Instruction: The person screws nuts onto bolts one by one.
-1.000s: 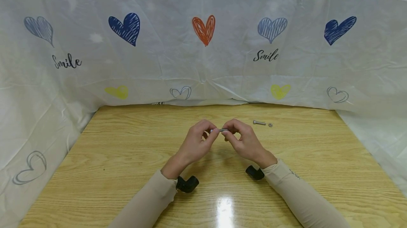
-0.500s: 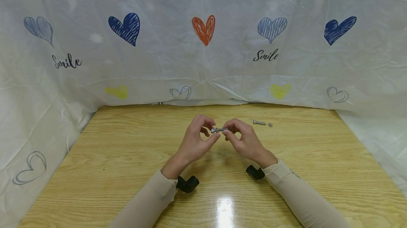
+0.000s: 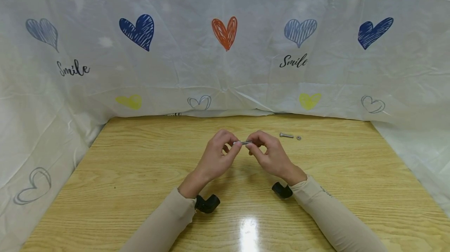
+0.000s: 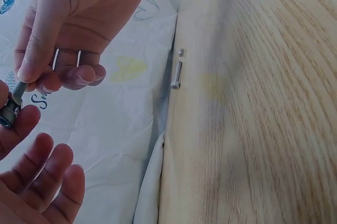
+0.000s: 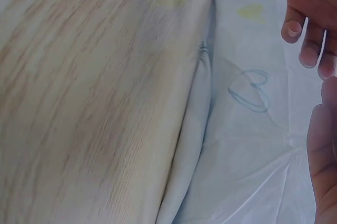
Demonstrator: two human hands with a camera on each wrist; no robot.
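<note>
Above the middle of the table, both hands meet at a metal bolt held roughly level. My right hand pinches its threaded end between thumb and index finger. At the head end, my left hand has thumb and index finger around the nut on the shank. The left wrist view shows the bolt's socket head sticking out past that nut; the left hand's other fingers are spread apart. In the right wrist view only parts of the hands appear at the right edge, and the bolt is hidden.
A second bolt lies on the wooden table behind the right hand, with a loose nut just to its right. White cloth printed with hearts hangs along the back and sides. Black curved pieces sit at the wrists.
The left fingers parted from the nut half a second ago, baring the bolt's head and nut, and are now closed around it again. The right hand keeps its pinch in place.
</note>
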